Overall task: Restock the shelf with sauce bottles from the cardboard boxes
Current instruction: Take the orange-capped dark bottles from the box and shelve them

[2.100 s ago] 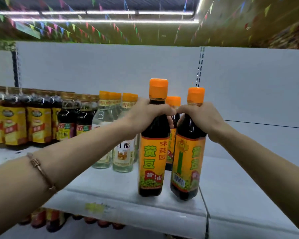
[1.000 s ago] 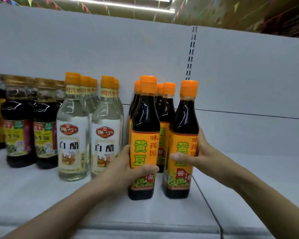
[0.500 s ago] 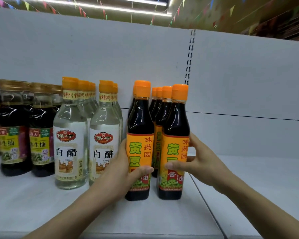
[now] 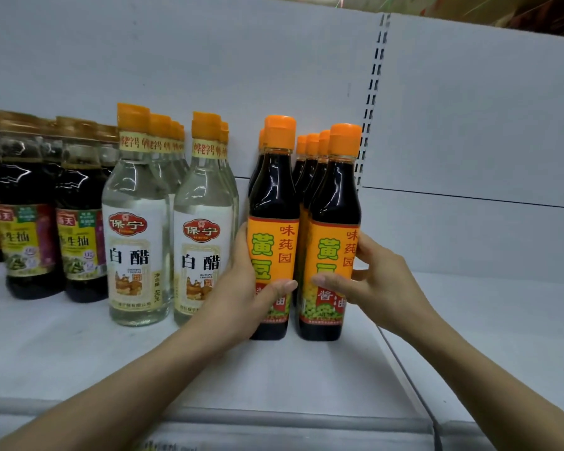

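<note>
Each hand wraps one upright sauce bottle: left hand (image 4: 241,294) grips the left bottle (image 4: 272,242), right hand (image 4: 375,281) the right bottle (image 4: 331,249); the rows run toward twelve o'clock on the shelf (image 4: 274,379).

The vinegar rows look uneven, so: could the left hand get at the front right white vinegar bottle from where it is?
Probably yes. The left hand grips a soy sauce bottle right beside that white vinegar bottle; nothing stands between them, but it must let go first.
</note>
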Demonstrator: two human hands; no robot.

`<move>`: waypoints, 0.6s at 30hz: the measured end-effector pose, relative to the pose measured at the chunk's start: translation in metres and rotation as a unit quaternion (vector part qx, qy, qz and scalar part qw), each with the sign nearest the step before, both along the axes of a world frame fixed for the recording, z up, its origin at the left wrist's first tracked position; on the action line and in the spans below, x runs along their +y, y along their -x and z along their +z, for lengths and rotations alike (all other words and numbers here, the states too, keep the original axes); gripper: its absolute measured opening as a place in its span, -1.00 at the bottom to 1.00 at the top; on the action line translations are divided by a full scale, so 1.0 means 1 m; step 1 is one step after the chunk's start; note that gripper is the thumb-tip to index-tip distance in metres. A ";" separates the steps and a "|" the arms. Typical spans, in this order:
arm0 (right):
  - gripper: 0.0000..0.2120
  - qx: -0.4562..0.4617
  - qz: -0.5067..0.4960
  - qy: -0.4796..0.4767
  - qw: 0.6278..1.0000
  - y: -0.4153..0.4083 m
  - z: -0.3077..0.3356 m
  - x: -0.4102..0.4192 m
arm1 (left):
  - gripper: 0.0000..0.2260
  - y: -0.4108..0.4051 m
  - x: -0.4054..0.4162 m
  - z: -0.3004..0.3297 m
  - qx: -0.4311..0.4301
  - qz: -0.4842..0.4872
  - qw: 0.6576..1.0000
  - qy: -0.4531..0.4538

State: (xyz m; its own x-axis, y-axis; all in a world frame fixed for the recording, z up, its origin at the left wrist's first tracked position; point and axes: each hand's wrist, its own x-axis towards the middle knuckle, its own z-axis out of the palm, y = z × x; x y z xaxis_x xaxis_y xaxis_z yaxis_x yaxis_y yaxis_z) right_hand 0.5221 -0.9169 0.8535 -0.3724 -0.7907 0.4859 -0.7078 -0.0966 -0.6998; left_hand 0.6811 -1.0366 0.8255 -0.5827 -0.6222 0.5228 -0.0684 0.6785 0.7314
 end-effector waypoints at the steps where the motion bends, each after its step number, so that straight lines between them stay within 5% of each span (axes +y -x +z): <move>1: -0.50 0.007 -0.005 0.003 1.000 0.000 -0.001 -0.001 | -0.22 0.001 -0.001 0.000 0.000 0.001 1.000 0.000; 10: -0.45 0.018 -0.015 -0.009 1.000 -0.005 -0.006 -0.005 | -0.22 0.004 0.002 0.000 0.007 -0.004 0.999 -0.033; 18: -0.41 0.022 -0.039 0.000 0.999 -0.014 -0.007 -0.001 | -0.42 0.003 0.014 0.011 -0.030 0.072 0.994 -0.074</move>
